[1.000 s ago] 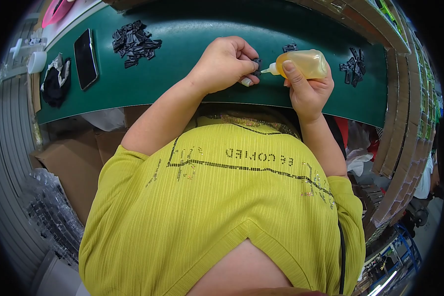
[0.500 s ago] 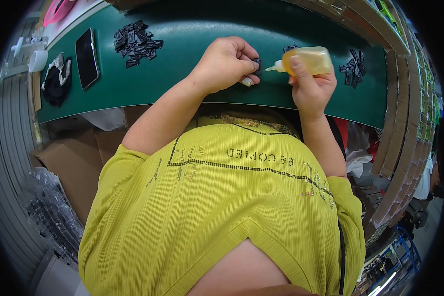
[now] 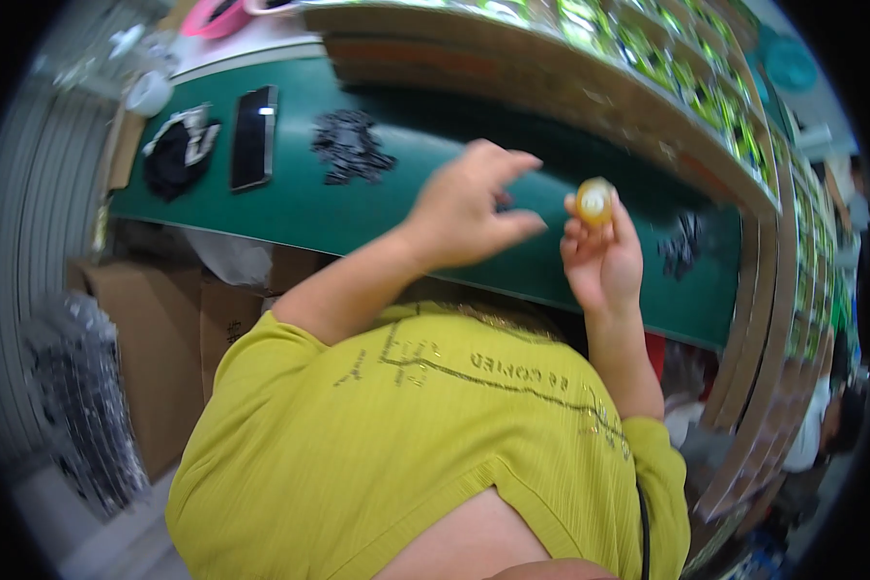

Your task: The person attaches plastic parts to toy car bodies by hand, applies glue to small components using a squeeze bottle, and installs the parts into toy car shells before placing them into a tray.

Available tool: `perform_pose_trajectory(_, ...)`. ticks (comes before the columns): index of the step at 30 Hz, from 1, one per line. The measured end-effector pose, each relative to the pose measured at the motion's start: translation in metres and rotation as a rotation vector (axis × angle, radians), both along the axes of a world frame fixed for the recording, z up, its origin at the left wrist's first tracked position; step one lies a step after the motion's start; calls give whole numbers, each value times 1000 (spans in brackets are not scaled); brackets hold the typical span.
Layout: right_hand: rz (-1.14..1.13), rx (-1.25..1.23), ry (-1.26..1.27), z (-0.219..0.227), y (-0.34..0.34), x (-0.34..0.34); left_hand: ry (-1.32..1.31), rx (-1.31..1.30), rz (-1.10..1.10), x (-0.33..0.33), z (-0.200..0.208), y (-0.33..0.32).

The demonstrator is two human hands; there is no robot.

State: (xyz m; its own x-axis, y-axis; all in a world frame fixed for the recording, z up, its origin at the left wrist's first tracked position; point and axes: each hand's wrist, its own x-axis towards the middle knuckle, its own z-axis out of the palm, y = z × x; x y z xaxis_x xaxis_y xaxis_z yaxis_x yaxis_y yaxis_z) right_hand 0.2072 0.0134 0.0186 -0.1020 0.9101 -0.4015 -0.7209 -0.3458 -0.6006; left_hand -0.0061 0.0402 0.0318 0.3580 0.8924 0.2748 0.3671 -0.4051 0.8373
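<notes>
My left hand [image 3: 476, 205] is over the green table [image 3: 377, 215], thumb and forefinger spread wide and somewhat blurred. A small dark bit [image 3: 503, 200] shows between them; whether the other fingers hold it or it lies beneath, I cannot tell. In my right hand [image 3: 607, 259] is a yellowish squeeze bottle [image 3: 594, 201], gripped by thumb and fingers and seen end-on, its nozzle hidden. Flat black plastic pieces [image 3: 350, 145] lie in a loose pile left of my left hand. Beyond my right hand sits a smaller pile of black pieces [image 3: 681, 246].
On the table's left lie a phone [image 3: 253, 138] and a black-and-white cloth bundle [image 3: 176, 155], near a white cup [image 3: 149, 94]. Cardboard trays [image 3: 435, 63] with green items border the far and right sides. A cardboard box [image 3: 155, 338] stands below the table's front left.
My left thumb and forefinger have parted from the small black piece they pinched. My right hand has turned the bottle from lying sideways to end-on. The whole view has shifted and tilted.
</notes>
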Motion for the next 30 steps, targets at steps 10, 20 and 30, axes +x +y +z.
perform_pose_trajectory(10, 436, 123, -191, 20, 13, -41, -447, 56, 54, -47, 18, 16)
perform_pose_trajectory(20, -9, 422, -972, -22, 2, 21, 52, 187, 983, -246, 15, 177)
perform_pose_trajectory(30, -112, 452, -992, -43, -1, 23, 354, 108, 969, -218, -26, 230)
